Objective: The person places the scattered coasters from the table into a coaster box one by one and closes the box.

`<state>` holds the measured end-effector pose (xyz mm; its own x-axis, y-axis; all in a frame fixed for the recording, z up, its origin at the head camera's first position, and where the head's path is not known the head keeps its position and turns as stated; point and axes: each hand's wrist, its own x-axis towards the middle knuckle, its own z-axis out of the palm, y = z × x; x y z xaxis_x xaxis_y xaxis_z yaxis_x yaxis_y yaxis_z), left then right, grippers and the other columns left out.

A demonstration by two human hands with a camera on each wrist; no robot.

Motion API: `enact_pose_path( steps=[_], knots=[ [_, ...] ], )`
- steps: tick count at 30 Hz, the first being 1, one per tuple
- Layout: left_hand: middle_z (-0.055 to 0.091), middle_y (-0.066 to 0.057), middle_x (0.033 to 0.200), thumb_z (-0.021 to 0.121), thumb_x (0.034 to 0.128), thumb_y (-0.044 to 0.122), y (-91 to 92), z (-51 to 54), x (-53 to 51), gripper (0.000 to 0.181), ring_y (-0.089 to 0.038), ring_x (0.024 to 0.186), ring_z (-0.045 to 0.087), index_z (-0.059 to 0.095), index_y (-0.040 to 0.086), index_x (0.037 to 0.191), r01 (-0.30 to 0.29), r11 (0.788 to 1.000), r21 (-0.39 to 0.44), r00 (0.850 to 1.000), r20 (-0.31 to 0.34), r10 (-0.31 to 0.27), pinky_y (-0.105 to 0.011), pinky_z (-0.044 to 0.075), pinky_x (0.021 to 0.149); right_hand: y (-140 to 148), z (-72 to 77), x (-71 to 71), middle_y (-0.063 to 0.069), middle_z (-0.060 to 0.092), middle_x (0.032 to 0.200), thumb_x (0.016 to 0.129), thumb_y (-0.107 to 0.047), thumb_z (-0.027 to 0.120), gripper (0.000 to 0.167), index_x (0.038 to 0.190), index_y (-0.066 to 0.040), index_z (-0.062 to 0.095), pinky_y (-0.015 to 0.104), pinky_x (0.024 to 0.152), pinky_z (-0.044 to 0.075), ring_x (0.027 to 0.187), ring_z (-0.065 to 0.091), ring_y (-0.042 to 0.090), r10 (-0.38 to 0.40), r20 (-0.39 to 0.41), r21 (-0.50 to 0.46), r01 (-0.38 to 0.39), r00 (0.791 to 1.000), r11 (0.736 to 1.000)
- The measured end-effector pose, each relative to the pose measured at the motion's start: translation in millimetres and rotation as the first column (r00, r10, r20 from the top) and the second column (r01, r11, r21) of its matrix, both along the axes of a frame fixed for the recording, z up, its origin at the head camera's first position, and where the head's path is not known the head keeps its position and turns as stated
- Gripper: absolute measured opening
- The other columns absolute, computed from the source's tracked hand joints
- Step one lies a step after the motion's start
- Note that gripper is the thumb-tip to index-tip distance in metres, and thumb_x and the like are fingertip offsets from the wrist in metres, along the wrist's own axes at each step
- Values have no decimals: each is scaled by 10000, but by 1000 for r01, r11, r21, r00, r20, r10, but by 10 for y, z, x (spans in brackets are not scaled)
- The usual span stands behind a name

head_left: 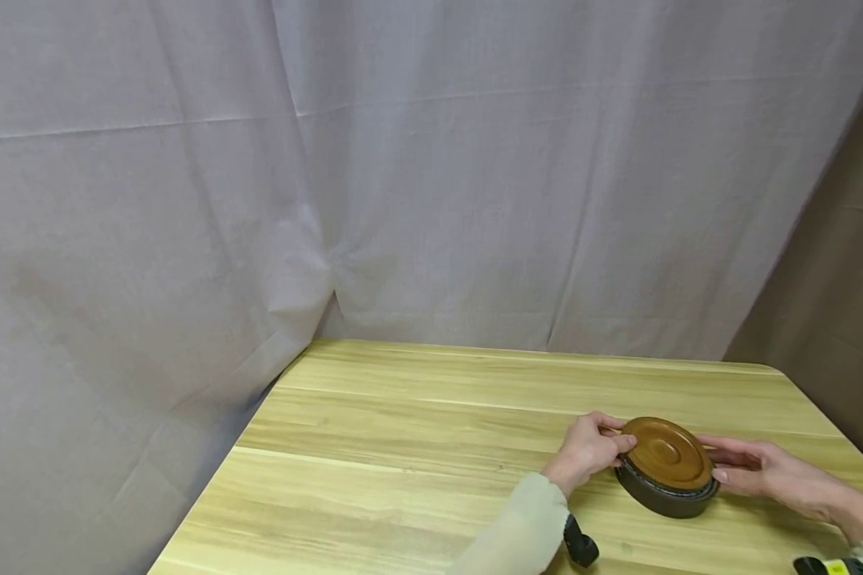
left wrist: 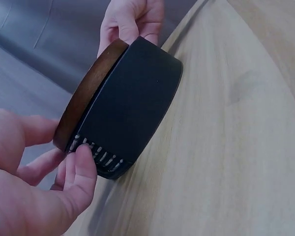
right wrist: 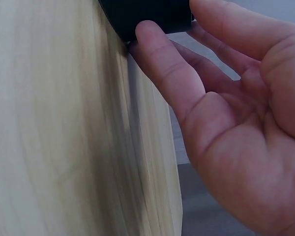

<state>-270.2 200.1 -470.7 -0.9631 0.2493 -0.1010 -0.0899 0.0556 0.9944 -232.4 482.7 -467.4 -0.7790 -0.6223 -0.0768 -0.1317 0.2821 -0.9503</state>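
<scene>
A round, low dark container with a brown wooden disc on top is between my two hands. My left hand holds its left edge, with the thumb at the disc's rim in the head view. Several slots or ribs with pale marks show on the dark wall near that hand's fingers. From the right, my right hand holds the opposite side. One fingertip lies against the dark wall in the right wrist view. I cannot tell whether the container's underside touches the table.
The pale wood-grain table extends left and behind the container. Grey curtain cloth hangs along the back and left side, and a browner cloth hangs at the right. Black straps sit at the wrists.
</scene>
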Motion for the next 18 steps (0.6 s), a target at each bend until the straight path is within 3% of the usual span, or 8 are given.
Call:
enact_pose_path(
  steps=[10, 18],
  knots=[
    [554, 68, 717, 764, 852, 110, 21, 36, 58, 128, -89, 493, 514, 665, 136, 929, -25, 994, -106, 998, -68, 18, -212, 457, 474, 15, 10, -23, -222, 553, 1374, 1025, 52, 353, 505, 1494, 117, 175, 190, 933, 503, 1230, 519, -67, 21, -7, -25, -22, 1000, 999],
    [617, 65, 724, 776, 844, 131, 30, 12, 90, 111, -53, 570, 565, 680, 124, 899, -55, 990, -133, 996, -76, 45, -195, 483, 528, 32, -5, -25, -208, 545, 1391, 1029, 52, 334, 502, 1479, 150, 135, 162, 957, 471, 1245, 508, -65, 48, 31, -60, -47, 998, 997]
  ],
)
